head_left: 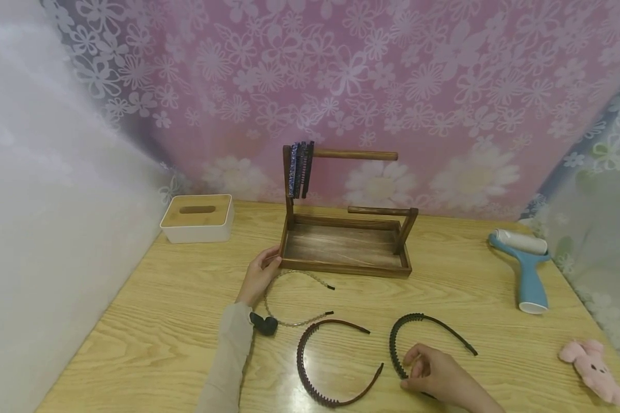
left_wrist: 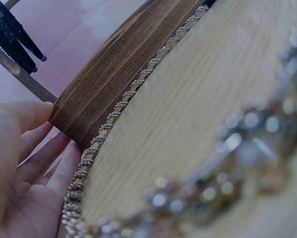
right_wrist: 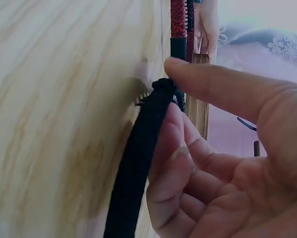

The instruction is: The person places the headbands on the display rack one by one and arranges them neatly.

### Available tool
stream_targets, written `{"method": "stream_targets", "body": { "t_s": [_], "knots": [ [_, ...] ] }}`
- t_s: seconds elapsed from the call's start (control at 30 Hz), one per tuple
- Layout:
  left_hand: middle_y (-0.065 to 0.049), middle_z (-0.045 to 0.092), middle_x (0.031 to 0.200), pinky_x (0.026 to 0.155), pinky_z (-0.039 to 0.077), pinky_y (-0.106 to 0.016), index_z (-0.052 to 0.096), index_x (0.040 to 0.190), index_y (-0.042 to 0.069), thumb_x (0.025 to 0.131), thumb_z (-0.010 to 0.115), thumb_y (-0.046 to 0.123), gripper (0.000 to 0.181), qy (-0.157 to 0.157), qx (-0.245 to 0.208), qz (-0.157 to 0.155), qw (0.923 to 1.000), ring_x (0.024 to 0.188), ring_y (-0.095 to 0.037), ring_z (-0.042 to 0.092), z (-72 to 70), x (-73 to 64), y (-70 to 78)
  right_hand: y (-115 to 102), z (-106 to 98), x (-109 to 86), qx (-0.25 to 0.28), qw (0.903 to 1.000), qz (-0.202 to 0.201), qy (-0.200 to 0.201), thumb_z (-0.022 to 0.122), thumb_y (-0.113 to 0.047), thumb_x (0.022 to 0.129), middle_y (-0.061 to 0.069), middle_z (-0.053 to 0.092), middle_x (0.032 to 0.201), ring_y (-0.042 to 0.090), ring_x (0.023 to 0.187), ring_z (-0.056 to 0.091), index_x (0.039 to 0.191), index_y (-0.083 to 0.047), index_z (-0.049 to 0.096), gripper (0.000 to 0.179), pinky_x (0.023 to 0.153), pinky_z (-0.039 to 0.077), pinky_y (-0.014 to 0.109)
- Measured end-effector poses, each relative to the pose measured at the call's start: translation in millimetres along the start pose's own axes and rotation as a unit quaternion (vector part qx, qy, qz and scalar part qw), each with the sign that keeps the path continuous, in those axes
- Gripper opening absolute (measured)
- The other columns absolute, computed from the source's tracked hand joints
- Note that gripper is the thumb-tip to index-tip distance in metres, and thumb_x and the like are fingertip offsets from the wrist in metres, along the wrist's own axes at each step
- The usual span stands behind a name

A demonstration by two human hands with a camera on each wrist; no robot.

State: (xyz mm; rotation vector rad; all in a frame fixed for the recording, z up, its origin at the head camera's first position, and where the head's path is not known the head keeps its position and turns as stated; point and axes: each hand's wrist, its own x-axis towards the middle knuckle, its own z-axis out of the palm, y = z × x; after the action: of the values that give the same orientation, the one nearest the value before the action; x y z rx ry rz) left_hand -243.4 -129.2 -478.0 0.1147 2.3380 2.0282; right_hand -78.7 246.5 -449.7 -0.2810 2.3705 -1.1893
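We see the left grip (head_left: 258, 276) closed on the front left corner of the rack (head_left: 346, 268), thumb over the edge and fingers tucked behind it; we take this as a way to steady the frame, though we cannot tell how much weight the hand puts there. The right grip (head_left: 434, 370) is nearly closed, its thumb and curled fingers pinching the near side of the black headband (head_left: 393, 343), which lies on the worktop (head_left: 150, 344); we cannot tell how firmly. Taking it along its thin edge seems sensible, since a flat band offers little else to pinch. The red headband (head_left: 301, 358) and the beaded headband (left_wrist: 119, 105) lie on the worktop too, their curves to the left and their ends to the right, which likely keeps each one easy to pick up. On the rack's upper rod (head_left: 356, 155), the hung headbands (head_left: 302, 170) sit bunched against the upright, and we judge that this leaves the rest of the rod free. The lower rod (head_left: 377, 210) carries nothing.
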Motion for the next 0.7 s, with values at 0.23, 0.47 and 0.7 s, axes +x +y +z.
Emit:
{"method": "stream_targets", "body": {
  "t_s": [0.23,0.47,0.7],
  "knots": [
    [-0.02,0.047,0.146,0.112,0.04,-0.048,0.047,0.142,0.0,0.101,0.053,0.012,0.043,0.001,-0.001,0.0,1.0,0.135,-0.036,0.046,0.0,0.1,0.0,-0.1,2.1,2.1,0.0,1.0,0.004,-0.006,0.074,-0.013,0.084,0.001,0.055,0.075,0.004,0.062,0.047,0.107,0.008,0.061,0.034,0.057,0.039,0.018],
    [-0.021,0.048,0.145,0.111,0.041,-0.047,0.048,0.141,-0.001,0.1,0.054,0.011,0.043,0.003,-0.001,-0.004,1.0,0.134,-0.036,0.047,1.3,0.1,2.3,0.9,2.7,3.0,-0.019,0.9997,-0.01,0.008,0.073,-0.011,0.084,0.001,0.054,0.078,0.002,0.065,0.046,0.106,0.007,0.062,0.03,0.057,0.041,0.017],
    [-0.021,0.047,0.146,0.111,0.041,-0.048,0.047,0.142,-0.001,0.101,0.054,0.012,0.044,0.001,0.0,-0.006,1.0,0.135,-0.037,0.046,0.5,-0.3,1.9,-7.5,-2.7,5.4,-0.063,0.996,-0.017,0.061,0.071,-0.013,0.084,0.002,0.059,0.084,0.002,0.069,0.048,0.106,0.002,0.063,0.028,0.06,0.044,0.017]
  ]
}}
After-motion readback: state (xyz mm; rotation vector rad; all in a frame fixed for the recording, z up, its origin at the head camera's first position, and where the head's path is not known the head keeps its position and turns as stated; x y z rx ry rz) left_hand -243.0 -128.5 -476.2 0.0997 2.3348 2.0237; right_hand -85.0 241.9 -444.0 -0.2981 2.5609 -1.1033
